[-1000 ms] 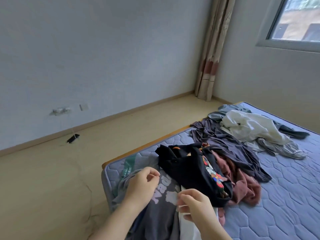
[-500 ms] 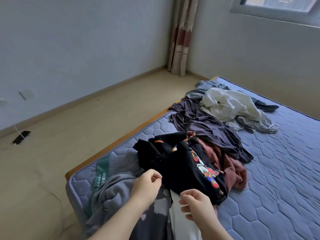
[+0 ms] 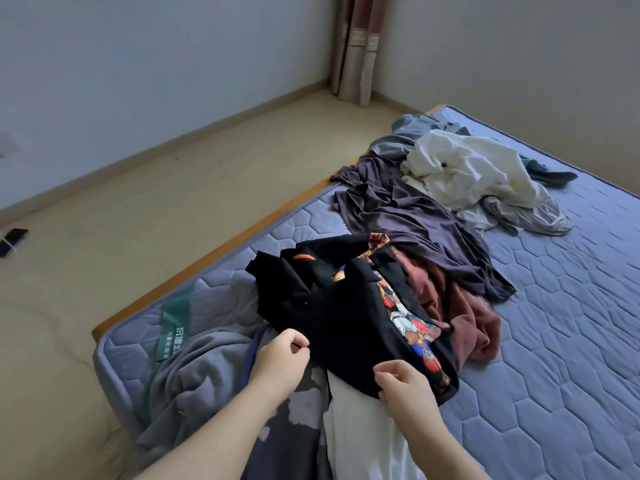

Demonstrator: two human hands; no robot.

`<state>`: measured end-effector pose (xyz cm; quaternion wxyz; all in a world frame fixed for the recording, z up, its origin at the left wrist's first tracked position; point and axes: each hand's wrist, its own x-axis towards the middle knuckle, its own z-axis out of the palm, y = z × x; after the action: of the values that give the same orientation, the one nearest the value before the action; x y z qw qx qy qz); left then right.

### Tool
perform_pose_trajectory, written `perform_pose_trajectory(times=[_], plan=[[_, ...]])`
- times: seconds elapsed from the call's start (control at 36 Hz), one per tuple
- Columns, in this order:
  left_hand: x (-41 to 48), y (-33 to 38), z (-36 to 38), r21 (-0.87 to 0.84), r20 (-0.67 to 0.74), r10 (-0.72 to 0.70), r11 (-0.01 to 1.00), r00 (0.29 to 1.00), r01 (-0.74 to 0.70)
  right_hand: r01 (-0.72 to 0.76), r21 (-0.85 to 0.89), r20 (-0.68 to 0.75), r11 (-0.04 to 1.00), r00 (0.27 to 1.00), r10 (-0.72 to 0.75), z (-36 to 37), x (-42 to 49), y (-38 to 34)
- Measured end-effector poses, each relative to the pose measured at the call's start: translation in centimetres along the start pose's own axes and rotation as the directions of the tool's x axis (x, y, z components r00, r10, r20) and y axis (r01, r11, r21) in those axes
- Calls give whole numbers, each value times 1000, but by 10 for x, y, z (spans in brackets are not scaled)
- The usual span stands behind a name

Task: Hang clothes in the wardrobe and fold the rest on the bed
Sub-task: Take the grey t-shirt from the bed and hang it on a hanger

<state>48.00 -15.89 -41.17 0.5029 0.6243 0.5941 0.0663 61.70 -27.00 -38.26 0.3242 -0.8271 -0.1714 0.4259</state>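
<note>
The person stood at the near corner of the mattress (image 3: 571,306), sorting the pile, with nothing folded that I could see. The black printed top (image 3: 329,317) lay crumpled dead ahead, at twelve o'clock from the hands. The right hand (image 3: 403,386) had its thumb and curled fingers nipped onto the top's near hem. The left hand (image 3: 282,362) was curled in a pinch at the same hem, at about ten o'clock from the right; whether it had any cloth between its fingertips I could not tell.

A grey sweatshirt (image 3: 194,368) and a white garment (image 3: 356,431) lay beneath, at six o'clock of the top, and a rust-coloured garment (image 3: 464,317) at three. To my mind the next move was to lift the top clear and shake it flat, without dragging its neighbours along.
</note>
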Motion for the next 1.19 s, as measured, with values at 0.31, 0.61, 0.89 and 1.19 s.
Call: perform_pose_trajectory(times=[0.31, 0.61, 0.89, 1.19], plan=[[49, 12, 22, 301, -17, 78, 951, 997, -70, 2, -305, -211, 952, 975, -69, -5, 48, -2], [105, 2, 42, 360, 180, -114, 932, 977, 42, -41, -408, -119, 912, 993, -8, -5, 61, 18], [82, -35, 43, 436, 234, -75, 899, 969, -36, -52, -398, -44, 916, 998, 38, 16, 57, 35], [58, -64, 39, 78, -207, -42, 995, 977, 60, -47, -266, -47, 963, 998, 36, 33, 46, 44]])
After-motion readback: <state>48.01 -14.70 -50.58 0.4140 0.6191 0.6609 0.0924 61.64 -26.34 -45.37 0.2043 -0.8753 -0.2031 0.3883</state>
